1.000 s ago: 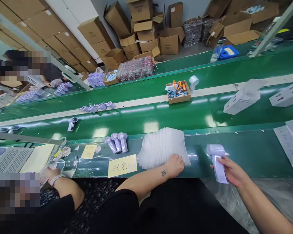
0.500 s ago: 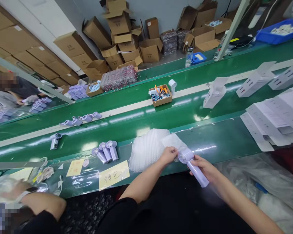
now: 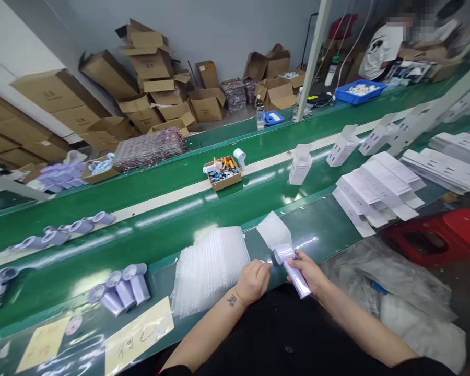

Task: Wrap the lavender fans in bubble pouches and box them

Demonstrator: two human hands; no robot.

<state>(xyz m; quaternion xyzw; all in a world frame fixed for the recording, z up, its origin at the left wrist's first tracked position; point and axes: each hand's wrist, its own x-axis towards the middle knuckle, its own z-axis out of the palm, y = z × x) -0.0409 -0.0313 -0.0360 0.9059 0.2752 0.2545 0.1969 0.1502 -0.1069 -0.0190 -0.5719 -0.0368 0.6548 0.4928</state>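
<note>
My right hand (image 3: 309,274) is closed around the handle of a lavender handheld fan (image 3: 297,277), whose round head points up and left. A loose translucent bubble bag (image 3: 274,231) lies just beyond the head and seems to touch it. To the left of the fan, my left hand (image 3: 254,281) is pinched, its fingertips a little apart from the head. A pale bit shows at those fingertips, too small to name. Beside that hand a fanned stack of bubble bags (image 3: 213,269) rests on the bench.
Several lavender fans (image 3: 123,287) stand at left behind a yellow handwritten sheet (image 3: 141,334). Folded white boxes (image 3: 376,190) are piled at right. Across the green belt (image 3: 172,219) are a small carton of parts (image 3: 224,175) and an upright white box (image 3: 300,166). A red stool (image 3: 446,235) is lower right.
My view has swung right. My left hand has come away from the fan's head, and the bubble bag now shows more fully beyond it. My right hand keeps its hold on the handle.
</note>
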